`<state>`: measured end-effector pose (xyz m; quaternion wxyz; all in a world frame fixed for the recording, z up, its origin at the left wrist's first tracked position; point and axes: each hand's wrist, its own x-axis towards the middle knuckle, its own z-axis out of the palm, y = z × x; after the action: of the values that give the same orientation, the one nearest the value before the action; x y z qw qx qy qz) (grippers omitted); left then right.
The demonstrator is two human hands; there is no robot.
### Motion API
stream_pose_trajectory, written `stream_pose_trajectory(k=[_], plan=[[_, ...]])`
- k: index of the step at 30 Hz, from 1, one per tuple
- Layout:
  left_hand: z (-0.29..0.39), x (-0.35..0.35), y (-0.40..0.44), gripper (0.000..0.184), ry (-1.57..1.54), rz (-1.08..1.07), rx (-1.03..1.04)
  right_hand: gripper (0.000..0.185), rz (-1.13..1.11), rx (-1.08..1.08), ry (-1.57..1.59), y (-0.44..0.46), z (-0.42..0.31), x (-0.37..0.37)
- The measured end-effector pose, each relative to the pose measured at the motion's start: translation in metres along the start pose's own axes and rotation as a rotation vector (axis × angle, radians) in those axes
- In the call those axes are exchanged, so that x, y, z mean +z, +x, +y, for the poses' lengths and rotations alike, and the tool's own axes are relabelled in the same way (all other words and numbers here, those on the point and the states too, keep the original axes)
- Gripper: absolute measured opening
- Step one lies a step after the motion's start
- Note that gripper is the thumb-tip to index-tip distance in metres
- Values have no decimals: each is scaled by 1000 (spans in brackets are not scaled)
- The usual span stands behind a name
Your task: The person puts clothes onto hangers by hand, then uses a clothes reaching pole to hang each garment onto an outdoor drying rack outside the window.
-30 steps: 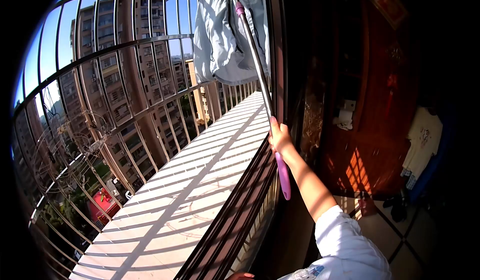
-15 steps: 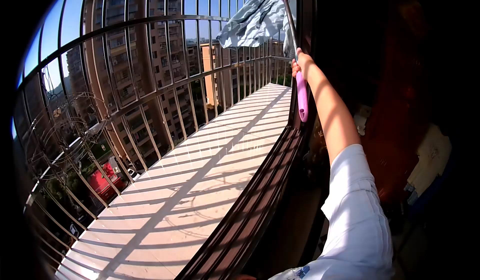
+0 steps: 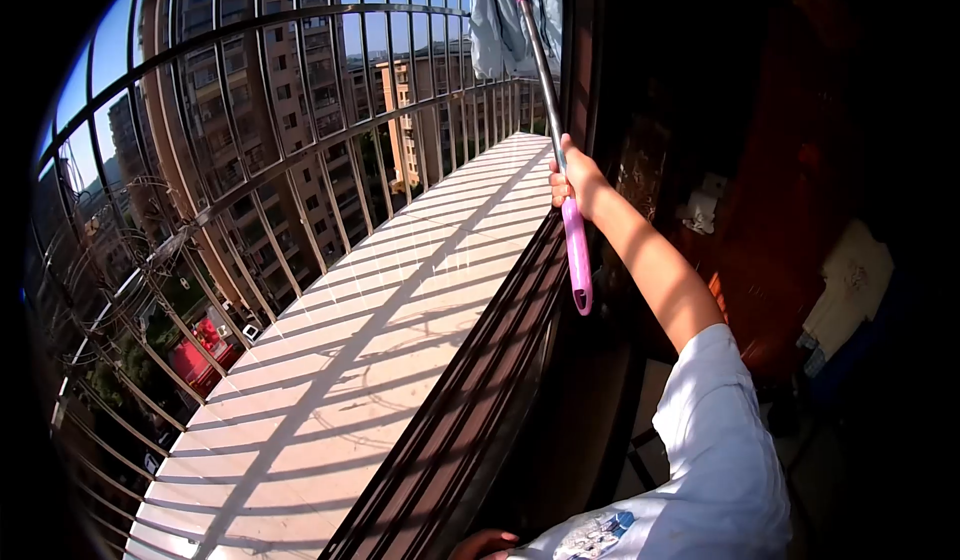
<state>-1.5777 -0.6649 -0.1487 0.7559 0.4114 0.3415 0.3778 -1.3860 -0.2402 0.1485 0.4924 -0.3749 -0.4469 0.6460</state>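
Observation:
My right hand (image 3: 577, 182) is closed around a metal pole (image 3: 543, 65) with a pink handle (image 3: 577, 260), just above the handle. The pole slants up and away, and its far tip is out of view. A light blue shirt (image 3: 497, 35) hangs behind the pole's upper part, cut off by the top edge; whether the pole touches it I cannot tell. At the bottom edge, only a small part of my left hand (image 3: 484, 544) shows, low by my white shirt, with its fingers mostly hidden.
Metal security bars (image 3: 290, 150) curve along the left above a pale tiled ledge (image 3: 330, 380) striped with shadows. Coiled wire (image 3: 165, 250) hangs on the bars. A dark window track (image 3: 450, 410) runs beside the ledge. Indoors on the right is dark, with a pale cloth (image 3: 850, 285).
My right hand and the pole have moved lower and slightly left in view, and the handle sits lower. The blue shirt, earlier spread out sideways, now hangs straighter. My left hand shows more.

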Motion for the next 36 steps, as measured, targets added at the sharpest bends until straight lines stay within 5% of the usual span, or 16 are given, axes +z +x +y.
stream_pose_trajectory(k=[10, 14, 16, 17, 18, 23, 24, 25, 26, 28, 30, 33, 36], plan=[[17, 29, 19, 36, 187, -177, 76, 46, -69, -18, 13, -200, 153, -99], [44, 67, 44, 64, 328, -60, 424, 27, 80, 40, -221, -305, 256, -149], [49, 85, 66, 75, 253, -27, 399, 31, 98, 27, -473, -361, 330, -190], [42, 77, 86, 99, 254, -88, 395, 32, 185, 201, -422, -400, 342, -193], [32, 74, 103, 107, 211, -111, 414, 31, 161, 98, -492, -435, 373, -210], [76, 132, 177, 92, -285, -184, 763, 25, 226, 222, -905, -590, 447, -258], [87, 153, 181, 67, -398, -197, 876, 22, 262, 152, -993, -613, 468, -270], [74, 126, 198, 51, -531, -386, 849, 22, 299, 162, -974, -628, 477, -286], [60, 137, 202, 33, -544, -135, 805, 25, 325, 376, -1081, -641, 484, -304], [30, 168, 222, 24, -239, -276, 666, 30, 371, 607, -1164, -653, 474, -332], [-16, 214, 254, 24, -275, -335, 413, 52, 523, 1003, -1358, -653, 435, -357], [-92, 309, 304, 28, -134, -283, 107, 71, 614, 441, -836, -648, 509, -472], [-163, 393, 342, 27, 197, -339, -44, 72, 582, -231, -466, -601, 351, -487]])
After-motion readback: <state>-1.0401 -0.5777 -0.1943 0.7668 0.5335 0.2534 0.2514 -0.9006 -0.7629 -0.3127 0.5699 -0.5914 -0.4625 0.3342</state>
